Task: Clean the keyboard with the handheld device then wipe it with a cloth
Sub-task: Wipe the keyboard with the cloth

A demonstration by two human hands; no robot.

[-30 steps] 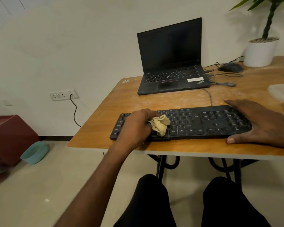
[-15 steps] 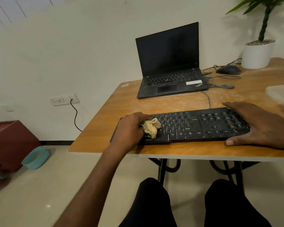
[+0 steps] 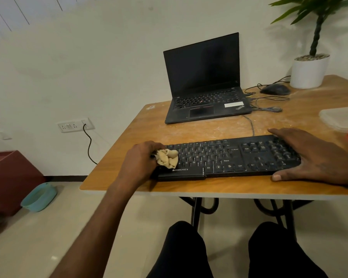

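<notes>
A black keyboard lies along the near edge of the wooden counter, at about 6 o'clock from the open laptop. The left hand sits on the keyboard's 9 o'clock end, its grip pinching a crumpled beige cloth that rests against the keys. The right hand lies flat over the 3 o'clock end, its grip spread, fingers across the number keys and thumb along the front edge. At 1 o'clock from the laptop a dark mouse sits near a white plant pot, with cables trailing between them. A clear plastic container shows at the counter's 3 o'clock edge.
</notes>
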